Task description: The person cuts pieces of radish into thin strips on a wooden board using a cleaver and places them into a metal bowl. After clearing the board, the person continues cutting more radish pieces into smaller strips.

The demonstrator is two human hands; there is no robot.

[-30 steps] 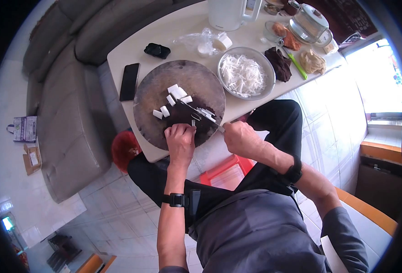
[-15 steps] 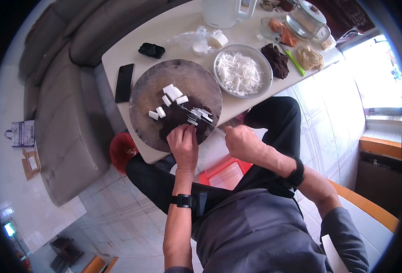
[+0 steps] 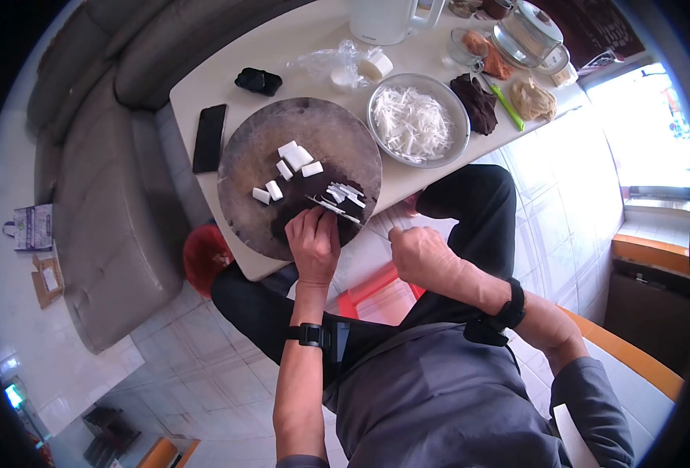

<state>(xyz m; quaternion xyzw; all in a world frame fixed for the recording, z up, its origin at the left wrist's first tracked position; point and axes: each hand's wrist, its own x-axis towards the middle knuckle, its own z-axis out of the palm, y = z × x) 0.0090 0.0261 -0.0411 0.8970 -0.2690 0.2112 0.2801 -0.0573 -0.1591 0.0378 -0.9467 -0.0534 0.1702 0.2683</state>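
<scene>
On the round wooden chopping board lie short white blocks, which look like white radish, and a small heap of thin white strips. My left hand is at the board's near edge, fingers bent and pressed together on a white radish piece mostly hidden under the fingertips. Just beyond them a knife shows almost edge-on as a thin line. My right hand is closed in a fist off the board's right side, around the knife's handle, which the hand hides.
A metal bowl of white shreds stands right of the board. Behind are a plastic bag, a white jug and a glass pot. A phone lies left. Below is a red-rimmed container.
The knife and my right hand have shifted slightly towards me, away from the cut strips. My left hand stays almost in place; the strips lie a little more spread out.
</scene>
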